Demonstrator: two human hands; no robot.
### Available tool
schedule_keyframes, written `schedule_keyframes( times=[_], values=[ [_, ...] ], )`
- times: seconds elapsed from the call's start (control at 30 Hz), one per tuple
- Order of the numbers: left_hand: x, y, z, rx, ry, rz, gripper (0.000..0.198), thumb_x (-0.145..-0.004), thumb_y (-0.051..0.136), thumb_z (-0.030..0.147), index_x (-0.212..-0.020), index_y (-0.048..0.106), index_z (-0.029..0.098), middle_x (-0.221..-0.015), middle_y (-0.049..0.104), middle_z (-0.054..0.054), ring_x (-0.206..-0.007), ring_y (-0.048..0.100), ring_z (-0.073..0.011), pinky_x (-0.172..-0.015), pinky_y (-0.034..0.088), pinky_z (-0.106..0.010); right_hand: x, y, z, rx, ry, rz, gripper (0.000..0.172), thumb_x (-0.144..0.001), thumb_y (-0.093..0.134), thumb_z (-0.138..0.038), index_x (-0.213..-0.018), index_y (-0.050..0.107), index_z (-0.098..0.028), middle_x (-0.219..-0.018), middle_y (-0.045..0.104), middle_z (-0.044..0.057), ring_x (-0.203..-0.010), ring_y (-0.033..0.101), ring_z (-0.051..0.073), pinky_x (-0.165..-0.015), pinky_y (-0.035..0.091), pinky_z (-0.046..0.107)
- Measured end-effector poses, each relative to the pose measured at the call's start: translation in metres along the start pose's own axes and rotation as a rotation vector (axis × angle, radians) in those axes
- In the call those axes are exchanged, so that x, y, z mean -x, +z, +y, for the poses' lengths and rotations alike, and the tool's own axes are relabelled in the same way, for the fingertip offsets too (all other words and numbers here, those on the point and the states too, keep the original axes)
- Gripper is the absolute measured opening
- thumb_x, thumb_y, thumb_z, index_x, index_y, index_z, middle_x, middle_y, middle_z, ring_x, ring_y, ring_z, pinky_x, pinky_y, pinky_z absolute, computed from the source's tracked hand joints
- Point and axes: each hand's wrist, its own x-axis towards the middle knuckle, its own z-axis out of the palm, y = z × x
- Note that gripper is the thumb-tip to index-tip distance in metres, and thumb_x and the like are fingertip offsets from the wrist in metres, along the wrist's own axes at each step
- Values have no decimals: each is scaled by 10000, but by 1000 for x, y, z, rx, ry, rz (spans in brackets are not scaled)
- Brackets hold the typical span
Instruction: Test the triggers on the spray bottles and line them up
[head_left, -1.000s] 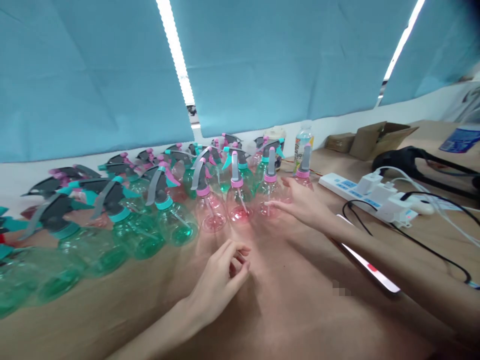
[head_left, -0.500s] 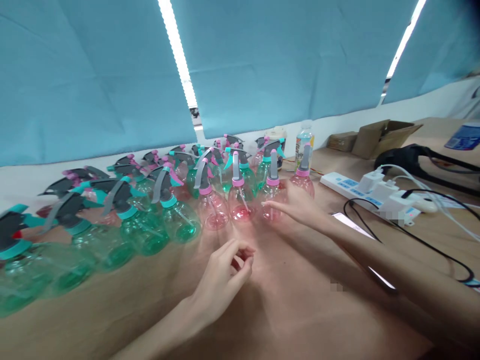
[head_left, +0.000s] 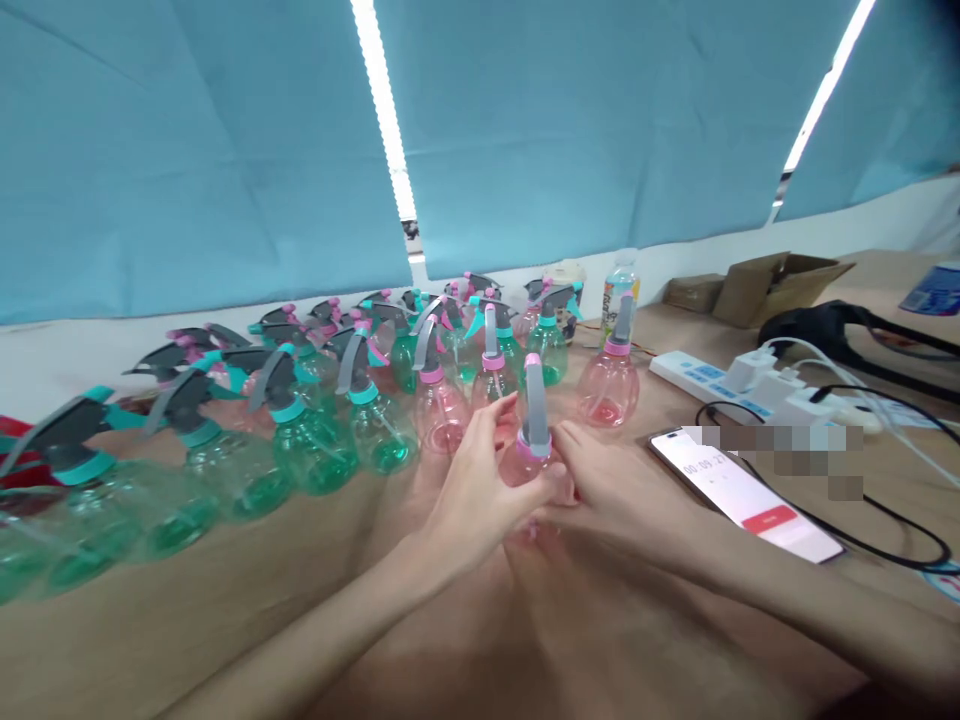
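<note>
A pink spray bottle (head_left: 519,466) with a grey trigger head stands upright between my hands, low in front of the rows. My left hand (head_left: 484,480) wraps around its left side, thumb across the front. From the right, my right hand (head_left: 611,485) closes around the same bottle, its fingers partly hidden. Just behind stand two more pink spray bottles (head_left: 442,415), and another pink spray bottle (head_left: 607,390) is farther right. Green spray bottles (head_left: 386,435) with turquoise collars line up to the left, with more pink and green ones behind.
To the right lie a phone (head_left: 750,495) showing a timer, a white power strip (head_left: 682,376) with plugs and cables, and a black strap (head_left: 817,325). Cardboard boxes (head_left: 776,285), a drink bottle (head_left: 622,275) and a cup (head_left: 566,275) stand at the back.
My right hand has drawn a pink spray bottle out of the front row towards me. My left hand has moved up and closed around it too. The view has shifted slightly.
</note>
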Motion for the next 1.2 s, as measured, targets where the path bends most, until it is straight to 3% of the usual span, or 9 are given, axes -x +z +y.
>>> schedule_keyframes(
  times=[0.1,0.23,0.33,0.43,0.57,0.77,0.93,1.07,1.2],
  values=[
    [2,-4,5,34,11,39,567,-764,700,300,-1272,474,194,-1299,567,-117,-1137,591,-291,-969,496,-481,1,5,-21,-12,6,-83,474,-785,678,-564,-1062,563,-197,-1021,634,103,-664,655,256,-505,441,339],
    [12,-17,5,27,24,61,404,-803,642,271,-1180,502,226,-1030,645,-39,-915,640,-227,-836,528,-416,3,17,-40,-115,-22,-114,551,-773,673,-592,-1143,547,-204,-1078,655,118,-808,690,318,-608,517,407],
    [21,-28,2,-24,65,85,310,-809,560,203,-1114,514,242,-912,596,0,-837,598,-194,-777,505,-376,2,30,-48,-195,-80,-124,579,-755,672,-642,-1134,550,-222,-1175,630,125,-914,677,335,-651,544,431],
    [26,-40,-3,-35,95,127,206,-804,504,194,-1005,523,234,-800,509,20,-734,530,-166,-702,490,-336,-3,41,-55,-244,-137,-139,680,-749,670,-670,-1216,511,-203,-1154,629,136,-887,673,323,-657,549,440],
    [29,-56,-9,75,73,122,259,-776,527,208,-1033,520,240,-768,517,26,-672,531,-154,-722,523,-339,-15,47,-60,-302,-238,-158,777,-784,642,-674,-1358,426,-197,-1130,645,135,-930,658,318,-752,545,460],
    [30,-79,-22,-29,79,170,169,-729,508,243,-891,556,252,-741,545,15,-656,530,-171,-589,481,-300,-22,57,-39,-219,-319,-260,790,-837,562,-686,-1362,481,-102,-1280,604,205,-1130,594,345,-945,490,510],
    [25,-89,-31,-5,90,187,124,-737,518,218,-857,548,231,-811,553,14,-761,562,-175,-733,507,-330,-17,76,-5,-75,-342,-260,754,-875,545,-645,-1331,535,-45,-1414,497,266,-1345,420,384,-1072,390,548],
    [24,-92,-33,-33,86,199,184,-738,527,209,-915,569,239,-796,555,18,-701,542,-165,-672,489,-313,-13,85,10,-91,-283,-252,730,-903,512,-634,-1385,503,-86,-1500,406,240,-1398,356,363,-1099,368,549],
    [24,-92,-31,-66,89,219,59,-718,509,214,-770,518,241,-717,528,23,-616,502,-158,-574,432,-296,-11,88,15,-123,-252,-251,708,-927,472,-626,-1398,497,-99,-1526,377,213,-1418,326,346,-1124,332,550]
  ],
)
